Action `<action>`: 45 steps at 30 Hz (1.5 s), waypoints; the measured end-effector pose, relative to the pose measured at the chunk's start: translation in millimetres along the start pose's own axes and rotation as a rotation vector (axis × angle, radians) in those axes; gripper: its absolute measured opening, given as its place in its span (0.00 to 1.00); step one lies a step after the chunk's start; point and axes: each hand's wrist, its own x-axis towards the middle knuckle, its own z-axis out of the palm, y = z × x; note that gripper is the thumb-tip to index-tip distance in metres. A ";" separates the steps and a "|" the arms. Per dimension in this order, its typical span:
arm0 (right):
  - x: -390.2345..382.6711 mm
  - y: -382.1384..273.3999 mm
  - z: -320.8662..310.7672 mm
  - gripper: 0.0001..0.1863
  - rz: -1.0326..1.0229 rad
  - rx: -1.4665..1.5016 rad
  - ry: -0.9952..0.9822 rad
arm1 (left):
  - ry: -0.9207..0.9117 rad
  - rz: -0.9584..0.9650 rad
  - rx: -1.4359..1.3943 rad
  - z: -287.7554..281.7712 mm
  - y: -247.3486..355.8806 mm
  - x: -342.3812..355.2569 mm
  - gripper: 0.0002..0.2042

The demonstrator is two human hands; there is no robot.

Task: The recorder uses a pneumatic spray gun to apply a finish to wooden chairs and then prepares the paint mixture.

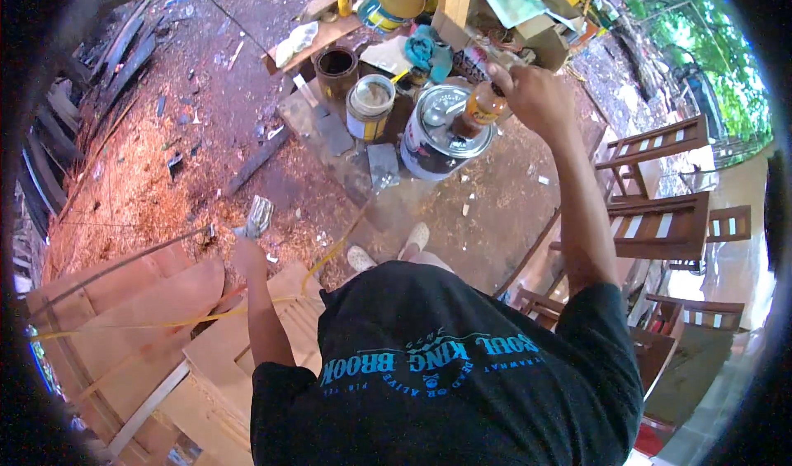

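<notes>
My right hand [540, 103] reaches forward and closes around the top of a plastic bottle [483, 109] with orange-brown contents and a yellow label. The bottle's base is over the lid of a large white paint can [431, 159]; I cannot tell whether it rests there. My left hand [250, 257] hangs low at the left, closed on a paintbrush [259, 216] with a pale, greyish head. To the left of the large can stand a smaller open tin [370, 107] with a yellow-and-white label and a dark brown tin [337, 68].
Brown wooden panels [140, 301] lie at lower left, crossed by a yellow cord [334, 251]. Slatted wooden chairs [660, 227] stand at right. A wooden post [454, 0] rises behind the cans, near a teal cloth [427, 52]. Wood shavings [157, 193] cover the ground at left.
</notes>
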 end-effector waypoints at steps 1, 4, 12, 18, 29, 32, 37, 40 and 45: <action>-5.9 4.3 4.1 0.34 -0.005 0.178 0.016 | 0.005 -0.008 0.000 11.7 -10.2 -8.0 0.10; -20.4 16.2 20.7 0.35 0.069 0.443 -0.017 | 0.102 0.038 -0.047 30.5 -20.3 -23.2 0.10; -38.7 2.3 89.1 0.41 0.125 1.139 0.065 | -0.063 -0.092 -0.095 61.0 -18.2 -38.4 0.21; -40.6 41.0 88.9 0.29 0.276 1.208 0.152 | 0.176 -0.303 0.070 35.8 41.7 -56.0 0.24; 67.5 206.8 100.4 0.26 0.260 1.006 0.350 | 0.162 -0.565 -0.030 59.8 69.5 -120.8 0.18; 112.3 224.7 127.4 0.28 0.198 1.145 0.263 | 0.085 -0.790 -0.216 47.5 97.4 -145.6 0.17; 190.5 226.2 199.4 0.32 0.026 1.213 0.162 | 0.232 -1.068 -0.298 83.6 88.2 -235.4 0.15; 228.2 215.0 238.0 0.33 -0.062 1.269 0.004 | 0.114 -1.082 -0.164 78.7 97.0 -287.9 0.15; 257.8 231.4 300.7 0.32 -0.134 1.077 -0.183 | 0.253 -1.514 -0.694 20.0 188.9 -290.8 0.12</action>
